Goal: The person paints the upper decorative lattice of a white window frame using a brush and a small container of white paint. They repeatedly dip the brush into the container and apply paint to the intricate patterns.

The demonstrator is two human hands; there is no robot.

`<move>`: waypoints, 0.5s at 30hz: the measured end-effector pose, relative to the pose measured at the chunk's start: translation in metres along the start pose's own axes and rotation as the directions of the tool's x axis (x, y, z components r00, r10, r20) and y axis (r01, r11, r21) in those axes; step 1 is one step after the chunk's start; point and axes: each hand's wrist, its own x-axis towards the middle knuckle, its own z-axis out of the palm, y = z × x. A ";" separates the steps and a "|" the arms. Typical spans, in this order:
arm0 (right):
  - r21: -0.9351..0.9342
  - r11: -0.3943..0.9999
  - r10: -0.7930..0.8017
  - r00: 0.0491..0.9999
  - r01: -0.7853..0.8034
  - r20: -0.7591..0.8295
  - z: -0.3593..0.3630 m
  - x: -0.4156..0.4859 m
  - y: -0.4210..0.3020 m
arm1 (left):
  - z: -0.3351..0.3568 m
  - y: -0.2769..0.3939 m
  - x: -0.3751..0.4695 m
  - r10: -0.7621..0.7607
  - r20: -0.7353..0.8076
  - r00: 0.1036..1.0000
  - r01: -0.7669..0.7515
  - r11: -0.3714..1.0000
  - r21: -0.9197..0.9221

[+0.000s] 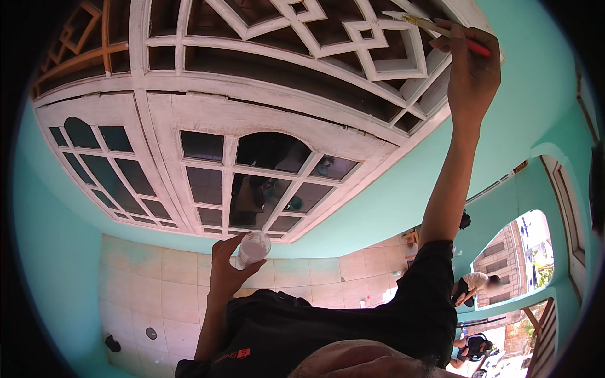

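My right hand [472,66] is raised high and grips a paintbrush [437,29] with a red handle end. White paint coats the brush tip, which lies at the wooden lattice [364,35] above the window; whether it touches the wood I cannot tell. At chest height my left hand [230,267] holds a small clear cup [254,248] of white paint. Before me is a wooden window [203,111] with glass panes, its frame covered in uneven white paint. At the far left, part of the lattice [105,38] is still brown-orange.
Turquoise walls [56,212] surround the window. Pale floor tiles [184,283] lie below, with a round drain cover [151,333] and a dark object [112,343]. One person [472,286] is near an arched opening at the right, and another person [472,347] is lower down.
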 end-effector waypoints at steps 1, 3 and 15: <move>-0.050 0.999 -0.006 0.999 0.007 0.032 0.001 0.002 -0.003 | 0.001 -0.002 0.000 -0.003 0.001 1.000 0.003 1.000 -0.004; -0.090 0.995 -0.042 0.996 0.049 0.075 0.005 0.008 -0.001 | 0.003 -0.003 0.001 0.002 -0.002 1.000 -0.002 1.000 -0.016; -0.255 0.919 -0.191 0.906 0.300 0.377 0.026 0.037 -0.010 | 0.004 0.001 0.008 -0.017 -0.019 1.000 0.015 0.996 -0.086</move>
